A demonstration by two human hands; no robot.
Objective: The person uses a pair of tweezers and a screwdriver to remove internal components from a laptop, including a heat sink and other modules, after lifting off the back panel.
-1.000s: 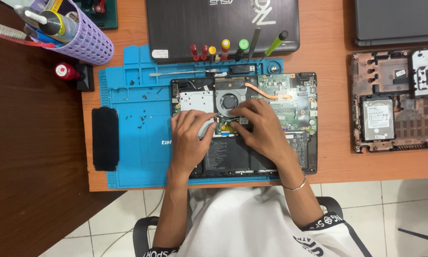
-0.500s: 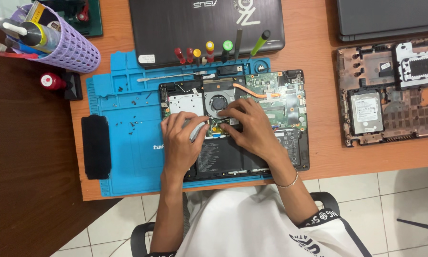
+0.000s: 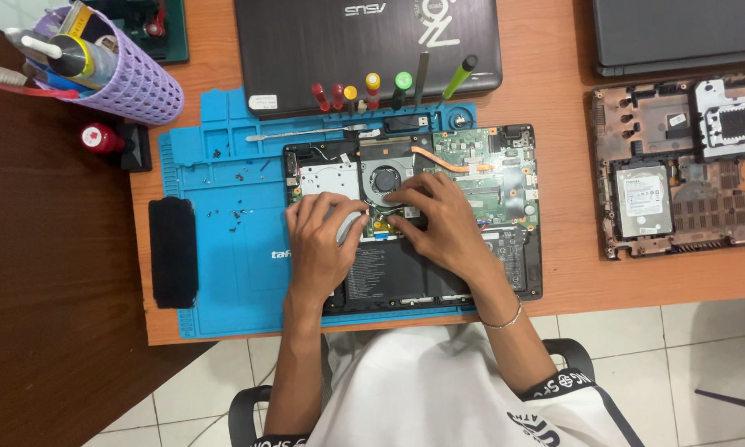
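On the orange tabletop (image 3: 554, 99) lie four laptops: one opened board-up on the blue mat (image 3: 223, 248), two closed at twelve and one o'clock, and one stripped chassis (image 3: 679, 165) at three o'clock, touching no other. One opened laptop (image 3: 488, 190) fills the mat's right half, its near edge close to the tabletop's front edge; open mat remains at nine o'clock. One black pad (image 3: 173, 252) overlaps the mat's left edge. One lilac basket (image 3: 136, 83) stands at ten o'clock. Seven screwdrivers (image 3: 372, 87) stand along the mat's far edge. Left hand (image 3: 323, 248) curls around a grey tool (image 3: 349, 225); right hand (image 3: 438, 228) presses spread fingers just below the fan.
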